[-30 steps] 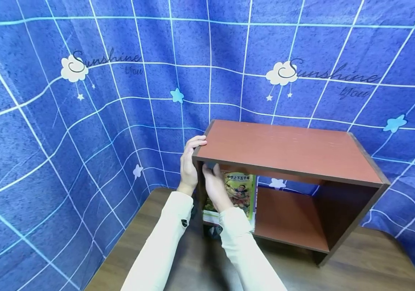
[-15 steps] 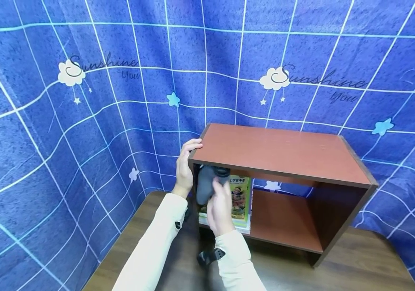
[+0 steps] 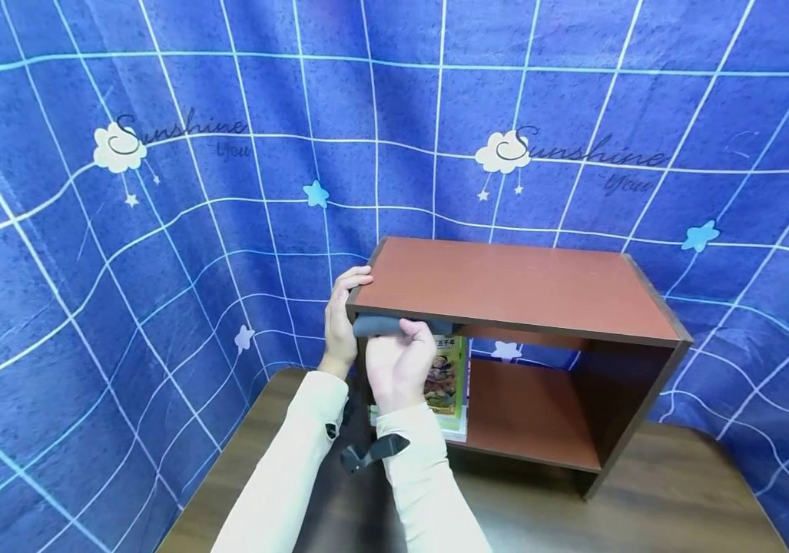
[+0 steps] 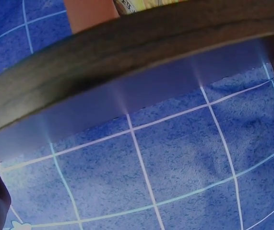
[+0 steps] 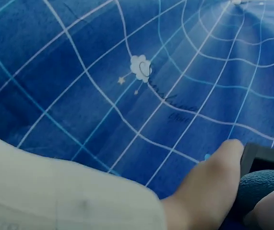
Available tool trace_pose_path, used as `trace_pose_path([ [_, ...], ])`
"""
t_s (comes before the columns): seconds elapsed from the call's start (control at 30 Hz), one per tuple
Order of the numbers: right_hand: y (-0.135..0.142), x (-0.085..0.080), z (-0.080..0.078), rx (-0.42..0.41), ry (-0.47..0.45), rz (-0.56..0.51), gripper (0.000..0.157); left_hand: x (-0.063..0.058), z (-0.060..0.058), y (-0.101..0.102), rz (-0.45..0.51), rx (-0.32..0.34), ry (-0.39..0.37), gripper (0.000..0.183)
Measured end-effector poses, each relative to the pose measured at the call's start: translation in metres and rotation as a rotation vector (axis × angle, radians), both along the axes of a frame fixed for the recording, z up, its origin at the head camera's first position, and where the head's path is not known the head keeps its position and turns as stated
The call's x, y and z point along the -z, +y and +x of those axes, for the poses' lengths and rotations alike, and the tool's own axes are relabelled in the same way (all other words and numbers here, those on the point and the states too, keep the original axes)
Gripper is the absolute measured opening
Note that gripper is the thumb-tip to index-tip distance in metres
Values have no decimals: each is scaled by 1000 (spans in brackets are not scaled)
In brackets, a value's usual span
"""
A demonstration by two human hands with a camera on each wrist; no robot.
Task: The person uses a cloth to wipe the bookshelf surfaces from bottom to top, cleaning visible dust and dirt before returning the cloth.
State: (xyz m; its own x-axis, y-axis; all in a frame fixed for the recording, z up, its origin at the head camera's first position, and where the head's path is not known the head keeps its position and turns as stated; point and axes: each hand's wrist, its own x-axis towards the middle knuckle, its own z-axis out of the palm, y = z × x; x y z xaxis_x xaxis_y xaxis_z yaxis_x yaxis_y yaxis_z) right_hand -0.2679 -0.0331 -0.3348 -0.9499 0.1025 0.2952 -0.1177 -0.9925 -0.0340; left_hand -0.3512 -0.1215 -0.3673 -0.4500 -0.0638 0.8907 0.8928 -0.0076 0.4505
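A small shelf unit [image 3: 518, 284] with a reddish-brown top and dark edges stands on a wooden table. My left hand [image 3: 342, 322] holds its upper left corner, fingers bent over the top edge and palm along the outer side. Just under the top board, my right hand [image 3: 399, 365] grips a dark grey cloth [image 3: 375, 326], palm turned up and thumb on the cloth's near side. The right wrist view shows the cloth's textured surface [image 5: 261, 184] beside my thumb. Most of my right fingers are hidden behind the cloth and board.
Inside the shelf's left part stand books [image 3: 445, 376] with an illustrated green-edged cover, behind my right hand. The shelf's lower board [image 3: 528, 411] extends to the right. The wooden table [image 3: 671, 468] lies below, and a blue patterned curtain [image 3: 228, 215] hangs behind.
My right hand has brought the grey cloth into sight and turned palm up, moving the cloth flat beneath the top board. My left hand keeps its place on the corner. The view has shifted slightly.
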Motion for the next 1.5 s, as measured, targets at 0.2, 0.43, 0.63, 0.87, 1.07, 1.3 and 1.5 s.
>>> trace_pose_path([
  [0.2, 3, -5, 5, 3, 17, -28, 83, 3, 1, -2, -5, -15, 6, 49],
  [0.43, 18, -10, 10, 65, 23, -30, 79, 0, 4, 5, 6, -13, 6, 49],
  [0.63, 43, -13, 16, 67, -8, -38, 74, -14, 18, 12, -6, -22, 22, 47],
  [0.87, 84, -15, 16, 81, -70, -74, 88, -26, 33, 15, -3, -63, 29, 45],
  [1.07, 137, -15, 12, 141, -23, -125, 89, -27, 33, 17, 3, -78, 33, 45],
  [1.3, 204, -14, 14, 262, 83, -172, 60, -29, 31, 16, 14, -97, 49, 45],
  [1.5, 212, -6, 25, 249, 39, -63, 61, -27, 31, 14, 40, -119, 39, 44],
])
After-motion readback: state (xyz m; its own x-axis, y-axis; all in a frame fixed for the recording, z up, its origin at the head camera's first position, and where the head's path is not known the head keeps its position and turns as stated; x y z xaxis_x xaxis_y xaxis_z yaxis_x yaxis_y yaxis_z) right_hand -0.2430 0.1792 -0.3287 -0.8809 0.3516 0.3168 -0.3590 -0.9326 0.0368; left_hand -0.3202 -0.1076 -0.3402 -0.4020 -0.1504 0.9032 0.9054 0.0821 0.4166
